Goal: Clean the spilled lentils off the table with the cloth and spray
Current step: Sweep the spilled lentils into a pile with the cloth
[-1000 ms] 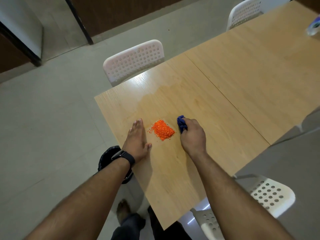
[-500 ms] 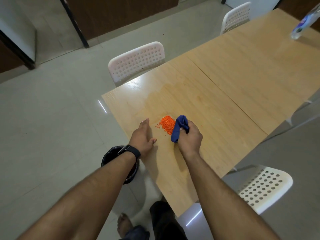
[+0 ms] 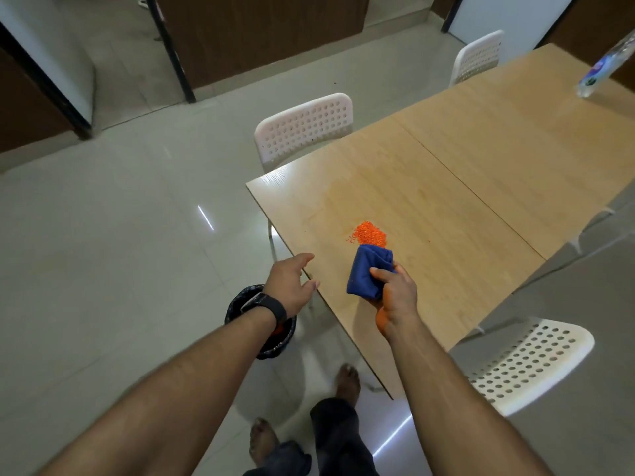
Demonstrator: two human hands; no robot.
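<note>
Lentils, small orange grains [image 3: 370, 233], sit heaped on the pale wooden table [image 3: 481, 187] beyond the bunched blue cloth [image 3: 369, 271] my right hand [image 3: 395, 293] grips; left hand [image 3: 292, 285] hovers slack-fingered at the edge. A hasty sweep may scatter grains onto the floor.

White perforated chair [image 3: 305, 127] at the far edge; second chair [image 3: 478, 56] farther along; third chair [image 3: 529, 359] at the near side. Black bin [image 3: 275, 341] on the tiled floor [image 3: 103, 235], holding orange bits. Dark wood panels [image 3: 261, 32] behind.
</note>
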